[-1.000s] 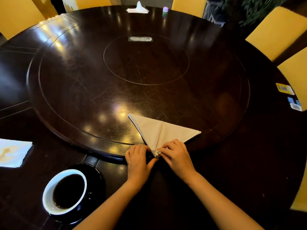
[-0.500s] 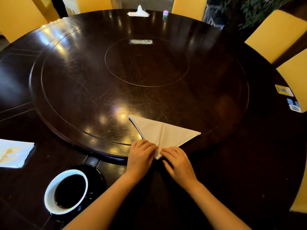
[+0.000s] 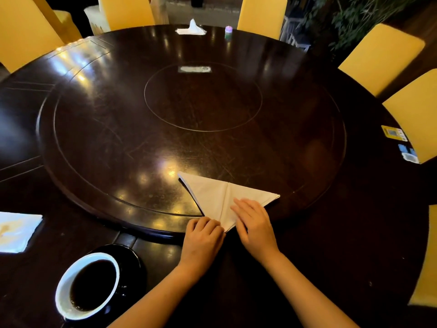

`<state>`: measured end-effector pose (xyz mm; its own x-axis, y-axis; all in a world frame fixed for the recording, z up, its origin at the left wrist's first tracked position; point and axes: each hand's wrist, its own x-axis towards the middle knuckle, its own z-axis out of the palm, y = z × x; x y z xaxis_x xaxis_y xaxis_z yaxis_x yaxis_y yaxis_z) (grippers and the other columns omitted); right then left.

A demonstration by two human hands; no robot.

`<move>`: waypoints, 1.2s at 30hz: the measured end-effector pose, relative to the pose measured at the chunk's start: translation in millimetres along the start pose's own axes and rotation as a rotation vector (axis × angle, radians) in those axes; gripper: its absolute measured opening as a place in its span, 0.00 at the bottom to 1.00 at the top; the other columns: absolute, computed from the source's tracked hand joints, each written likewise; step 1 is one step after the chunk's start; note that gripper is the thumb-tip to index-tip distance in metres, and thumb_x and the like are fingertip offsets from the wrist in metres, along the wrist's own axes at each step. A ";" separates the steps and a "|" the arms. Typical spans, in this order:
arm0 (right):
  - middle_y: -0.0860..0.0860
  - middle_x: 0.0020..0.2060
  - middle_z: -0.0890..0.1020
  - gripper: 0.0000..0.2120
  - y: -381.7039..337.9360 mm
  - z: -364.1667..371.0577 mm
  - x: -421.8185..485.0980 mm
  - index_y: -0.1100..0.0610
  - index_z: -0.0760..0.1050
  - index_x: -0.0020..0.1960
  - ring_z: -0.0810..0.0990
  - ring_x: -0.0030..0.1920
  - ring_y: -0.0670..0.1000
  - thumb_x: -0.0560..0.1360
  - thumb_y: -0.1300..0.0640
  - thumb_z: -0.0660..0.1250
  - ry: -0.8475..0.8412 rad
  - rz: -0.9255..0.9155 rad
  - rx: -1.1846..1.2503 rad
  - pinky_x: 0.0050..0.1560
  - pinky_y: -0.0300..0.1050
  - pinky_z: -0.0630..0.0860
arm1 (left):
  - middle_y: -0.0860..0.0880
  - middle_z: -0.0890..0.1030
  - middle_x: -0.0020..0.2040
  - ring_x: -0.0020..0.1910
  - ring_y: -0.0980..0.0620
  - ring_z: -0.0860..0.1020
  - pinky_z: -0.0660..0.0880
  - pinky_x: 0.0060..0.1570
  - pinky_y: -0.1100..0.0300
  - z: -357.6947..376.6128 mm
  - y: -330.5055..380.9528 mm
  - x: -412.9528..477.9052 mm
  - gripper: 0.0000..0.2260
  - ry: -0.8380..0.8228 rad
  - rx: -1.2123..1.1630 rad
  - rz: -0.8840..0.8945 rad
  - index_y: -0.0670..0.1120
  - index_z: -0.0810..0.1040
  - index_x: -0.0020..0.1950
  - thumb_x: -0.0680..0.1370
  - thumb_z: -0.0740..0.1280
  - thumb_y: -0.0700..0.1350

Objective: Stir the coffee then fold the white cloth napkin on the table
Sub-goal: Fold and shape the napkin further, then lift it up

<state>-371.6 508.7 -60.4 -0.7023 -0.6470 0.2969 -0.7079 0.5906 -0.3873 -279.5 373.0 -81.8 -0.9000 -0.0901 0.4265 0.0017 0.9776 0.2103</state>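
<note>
At lower centre, my left fingers [image 3: 208, 225] curl round the napkin [image 3: 210, 195] tip while my right fingers [image 3: 244, 207] press flat on it.

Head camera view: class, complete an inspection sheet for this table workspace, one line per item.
Surface: dark round wooden table with a raised turntable.
Job's things: white cloth napkin folded into a triangle at the turntable's near edge; coffee cup on a black saucer, near left.
Clutter: stained paper napkin left; tissue and small bottle far side; cards right.
Grippers: left hand curled at the napkin's near tip, grip unclear; right hand flat on its right half.
Cables: nothing seen.
Surroundings: yellow chairs, a plant.
</note>
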 end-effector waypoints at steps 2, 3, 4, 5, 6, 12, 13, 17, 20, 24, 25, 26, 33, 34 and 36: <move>0.55 0.71 0.67 0.27 -4.6 4.7 19.3 0.58 0.65 0.70 0.61 0.73 0.54 0.76 0.48 0.45 -0.175 0.071 -0.094 0.74 0.54 0.55 | 0.53 0.82 0.40 0.42 0.51 0.78 0.65 0.45 0.58 1.2 0.7 -0.7 0.08 -0.017 0.031 0.010 0.49 0.79 0.39 0.73 0.63 0.49; 0.54 0.75 0.58 0.33 -7.5 9.1 25.9 0.58 0.56 0.74 0.53 0.75 0.53 0.74 0.44 0.39 -0.297 0.092 -0.125 0.74 0.53 0.46 | 0.53 0.82 0.40 0.41 0.50 0.78 0.65 0.44 0.58 1.5 1.5 -1.2 0.08 -0.024 0.042 0.013 0.49 0.80 0.40 0.73 0.63 0.48; 0.53 0.76 0.50 0.37 -9.9 15.0 28.4 0.57 0.48 0.75 0.46 0.76 0.52 0.71 0.41 0.34 -0.403 0.106 -0.160 0.73 0.51 0.39 | 0.52 0.82 0.40 0.40 0.50 0.78 0.67 0.44 0.57 1.9 2.2 -1.5 0.08 -0.030 0.048 0.016 0.49 0.80 0.41 0.73 0.62 0.48; 0.53 0.77 0.45 0.39 -11.2 20.0 28.7 0.56 0.42 0.75 0.42 0.76 0.51 0.68 0.40 0.30 -0.467 0.109 -0.199 0.71 0.50 0.36 | 0.52 0.82 0.40 0.40 0.50 0.79 0.69 0.44 0.57 2.3 2.5 -1.8 0.08 -0.036 0.053 0.016 0.49 0.80 0.41 0.73 0.62 0.48; 0.52 0.76 0.43 0.40 -9.9 23.7 27.0 0.55 0.40 0.75 0.40 0.76 0.50 0.67 0.39 0.29 -0.491 0.103 -0.232 0.71 0.49 0.34 | 0.52 0.83 0.40 0.40 0.50 0.79 0.71 0.43 0.56 2.3 2.5 -1.9 0.08 -0.042 0.057 0.018 0.49 0.80 0.42 0.73 0.62 0.48; 0.49 0.77 0.49 0.39 26.7 9.0 16.6 0.53 0.45 0.76 0.45 0.76 0.49 0.69 0.38 0.28 -0.398 0.199 -0.286 0.74 0.50 0.40 | 0.53 0.82 0.41 0.41 0.52 0.78 0.69 0.44 0.57 1.4 1.7 -1.4 0.08 -0.091 0.087 0.020 0.50 0.79 0.40 0.73 0.61 0.49; 0.49 0.76 0.50 0.37 36.3 3.2 15.6 0.53 0.45 0.76 0.46 0.76 0.49 0.70 0.40 0.30 -0.371 0.235 -0.319 0.74 0.52 0.43 | 0.53 0.82 0.42 0.42 0.52 0.79 0.68 0.44 0.57 0.7 2.0 -1.4 0.08 -0.096 0.083 0.016 0.50 0.79 0.41 0.73 0.61 0.49; 0.49 0.76 0.52 0.25 67.9 -21.8 12.1 0.55 0.47 0.75 0.49 0.76 0.50 0.81 0.48 0.45 -0.342 0.362 -0.384 0.74 0.54 0.46 | 0.54 0.82 0.42 0.42 0.52 0.79 0.71 0.44 0.56 -1.4 2.1 -1.9 0.09 -0.136 0.084 0.002 0.50 0.79 0.41 0.73 0.60 0.49; 0.52 0.72 0.66 0.20 76.4 -33.3 10.2 0.56 0.62 0.71 0.62 0.72 0.52 0.80 0.56 0.54 -0.238 0.340 -0.335 0.72 0.51 0.56 | 0.53 0.82 0.41 0.42 0.51 0.79 0.68 0.46 0.57 -3.9 1.0 -2.4 0.09 -0.150 0.100 0.007 0.50 0.79 0.40 0.73 0.60 0.49; 0.52 0.53 0.79 0.13 73.2 -39.5 -9.2 0.57 0.74 0.58 0.76 0.55 0.54 0.74 0.62 0.64 -0.139 0.246 -0.202 0.56 0.50 0.72 | 0.52 0.83 0.41 0.42 0.51 0.80 0.64 0.49 0.57 -11.7 -6.4 -6.9 0.11 -0.120 0.095 0.003 0.49 0.80 0.39 0.72 0.59 0.48; 0.52 0.51 0.79 0.14 71.7 -39.0 -16.6 0.57 0.74 0.58 0.76 0.52 0.55 0.72 0.63 0.65 -0.142 0.230 -0.180 0.54 0.50 0.73 | 0.52 0.83 0.41 0.42 0.50 0.81 0.64 0.49 0.57 -13.3 -9.0 -8.3 0.11 -0.114 0.088 0.008 0.49 0.80 0.39 0.72 0.59 0.48; 0.52 0.50 0.79 0.16 69.9 -38.8 -24.3 0.58 0.73 0.58 0.76 0.51 0.54 0.71 0.64 0.66 -0.144 0.218 -0.172 0.53 0.49 0.73 | 0.52 0.83 0.41 0.43 0.50 0.81 0.64 0.49 0.57 -15.1 -11.6 -9.4 0.10 -0.113 0.081 0.012 0.49 0.80 0.39 0.72 0.59 0.48; 0.49 0.44 0.78 0.30 52.7 -29.0 -64.0 0.56 0.69 0.62 0.78 0.43 0.52 0.62 0.65 0.73 -0.149 0.177 -0.206 0.44 0.47 0.77 | 0.55 0.83 0.43 0.44 0.53 0.78 0.63 0.47 0.60 -23.2 -27.4 -11.4 0.09 -0.184 0.021 -0.017 0.51 0.78 0.38 0.69 0.59 0.50; 0.49 0.43 0.78 0.30 51.3 -27.4 -67.8 0.56 0.69 0.62 0.78 0.42 0.52 0.61 0.65 0.74 -0.142 0.158 -0.212 0.42 0.46 0.77 | 0.55 0.83 0.43 0.43 0.53 0.78 0.63 0.46 0.60 -24.3 -29.1 -10.6 0.09 -0.201 0.015 -0.027 0.51 0.78 0.37 0.69 0.59 0.50; 0.49 0.41 0.78 0.30 48.8 -26.5 -74.2 0.54 0.69 0.60 0.78 0.39 0.51 0.60 0.63 0.75 -0.124 0.110 -0.212 0.39 0.43 0.76 | 0.55 0.83 0.42 0.41 0.52 0.79 0.62 0.45 0.61 -27.0 -30.5 -7.7 0.09 -0.227 0.006 -0.044 0.52 0.78 0.37 0.69 0.59 0.50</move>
<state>-356.0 598.3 -78.3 -0.7707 -0.6196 0.1487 -0.6368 0.7401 -0.2165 -260.9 338.7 -67.8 -0.9741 -0.0881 0.2084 -0.0415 0.9749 0.2186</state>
